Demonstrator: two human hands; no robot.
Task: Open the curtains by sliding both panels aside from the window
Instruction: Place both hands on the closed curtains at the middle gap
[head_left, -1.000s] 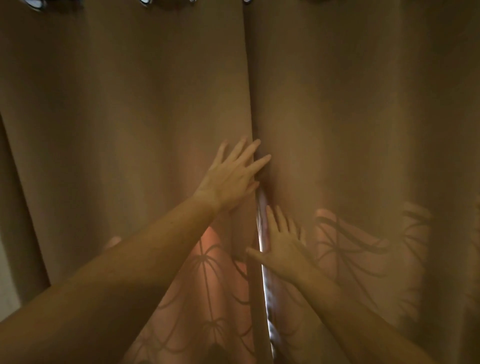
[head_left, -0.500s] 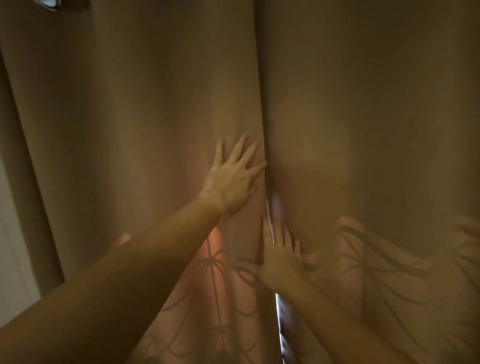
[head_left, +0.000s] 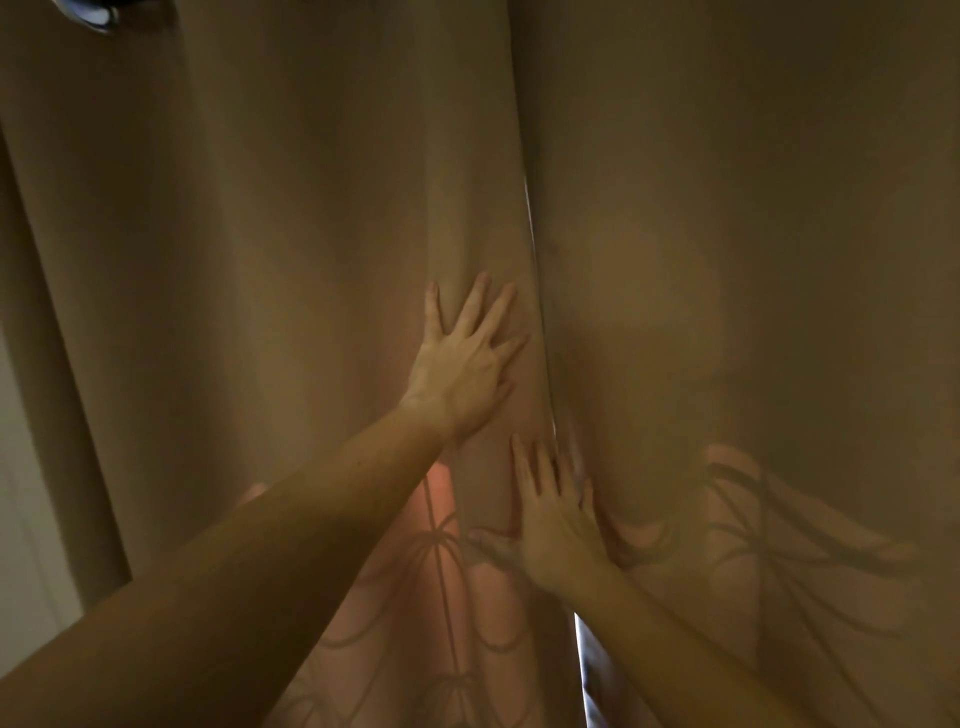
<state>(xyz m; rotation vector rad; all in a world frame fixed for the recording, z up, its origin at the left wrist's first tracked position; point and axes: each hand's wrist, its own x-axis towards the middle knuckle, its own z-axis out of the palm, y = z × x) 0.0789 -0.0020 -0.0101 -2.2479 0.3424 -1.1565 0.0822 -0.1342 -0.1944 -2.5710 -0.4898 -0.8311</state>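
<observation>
Two tan curtain panels hang closed and fill the view. The left curtain panel (head_left: 270, 249) and the right curtain panel (head_left: 753, 249) meet at a seam slightly right of centre. My left hand (head_left: 462, 369) lies flat on the left panel with fingers spread, just left of the seam. Lower down, my right hand (head_left: 556, 519) rests with fingers extended at the seam, its fingertips against the panel edges. A thin slit of light (head_left: 581, 670) shows between the panels below my right hand. Neither hand grips cloth.
A pale wall strip (head_left: 21, 519) shows left of the left panel's outer edge. A metal curtain eyelet (head_left: 96, 13) glints at the top left. Shadows of a curved window grille (head_left: 769, 535) show through the lower fabric.
The view has shifted, so the seam sits further right in frame. My right hand has moved slightly down and left along the seam. The bright slit beside it has narrowed.
</observation>
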